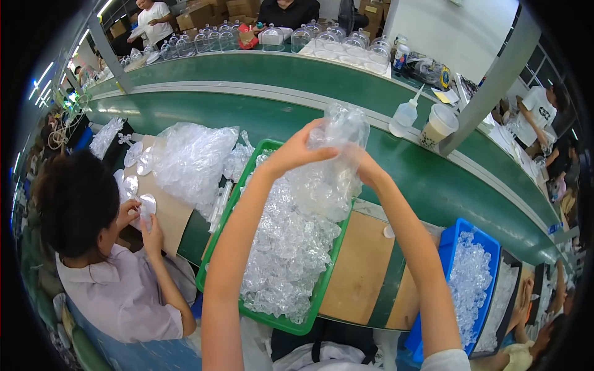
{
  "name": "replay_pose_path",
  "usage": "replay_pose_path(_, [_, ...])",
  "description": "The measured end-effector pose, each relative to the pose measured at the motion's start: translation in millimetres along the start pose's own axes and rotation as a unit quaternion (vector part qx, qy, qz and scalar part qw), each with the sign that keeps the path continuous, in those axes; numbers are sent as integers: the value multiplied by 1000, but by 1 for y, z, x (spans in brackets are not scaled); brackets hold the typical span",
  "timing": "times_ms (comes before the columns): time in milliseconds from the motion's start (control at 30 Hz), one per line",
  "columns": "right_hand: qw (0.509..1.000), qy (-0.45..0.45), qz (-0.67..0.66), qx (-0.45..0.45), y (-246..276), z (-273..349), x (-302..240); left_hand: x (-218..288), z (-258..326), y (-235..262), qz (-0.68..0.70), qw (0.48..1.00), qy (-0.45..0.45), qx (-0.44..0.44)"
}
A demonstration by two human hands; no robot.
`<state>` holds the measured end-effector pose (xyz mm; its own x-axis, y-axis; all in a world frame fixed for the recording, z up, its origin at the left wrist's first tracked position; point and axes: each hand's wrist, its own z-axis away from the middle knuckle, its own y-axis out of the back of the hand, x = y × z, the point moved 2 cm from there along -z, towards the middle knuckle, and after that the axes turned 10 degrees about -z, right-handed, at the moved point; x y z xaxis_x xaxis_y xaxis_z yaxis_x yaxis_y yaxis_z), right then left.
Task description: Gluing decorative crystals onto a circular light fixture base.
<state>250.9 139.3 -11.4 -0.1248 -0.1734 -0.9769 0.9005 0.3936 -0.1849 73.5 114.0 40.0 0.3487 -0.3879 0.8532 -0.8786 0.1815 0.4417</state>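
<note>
A clear plastic bag (337, 179) is raised over the far end of a green bin (216, 248). My left hand (302, 150) grips the bag's left side, thumb across its front. On the other side my right hand (366, 167) has hold of it too, its fingers partly hidden by the film and slightly blurred. The bag hangs down into the bin, and I cannot tell whether anything is inside its lower part. Beneath it, a heap of small clear plastic pieces (288, 260) fills the bin.
At left a co-worker (117, 260) handles a clear disc (147, 204) beside a large filled bag (195, 162). Brown board (356, 272) lies right of my bin, then a blue bin (447, 247) of clear pieces. A squeeze bottle (404, 116) and a cup (438, 125) stand beyond.
</note>
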Motion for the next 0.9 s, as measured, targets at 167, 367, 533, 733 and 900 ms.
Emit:
replay_pose_path(167, [993,-32,-107,38,-12,8,-2,-28,7,37,146,985,82,38])
replay_pose_path(367, [984,33,-163,69,-32,14,-31,-16,33,22,84,989,96,-71])
replay_pose_path(533, [981,7,-192,26,-53,1,-32,-28,31,0,97,991,81,35])
replay_pose_path(733, [986,80,-138,37,-16,-2,-5,-50,20,-21,-67,996,19,62])
replay_pose_path(900, [993,61,81,67,31,36,17,-47,24,-17,-10,997,38,60])
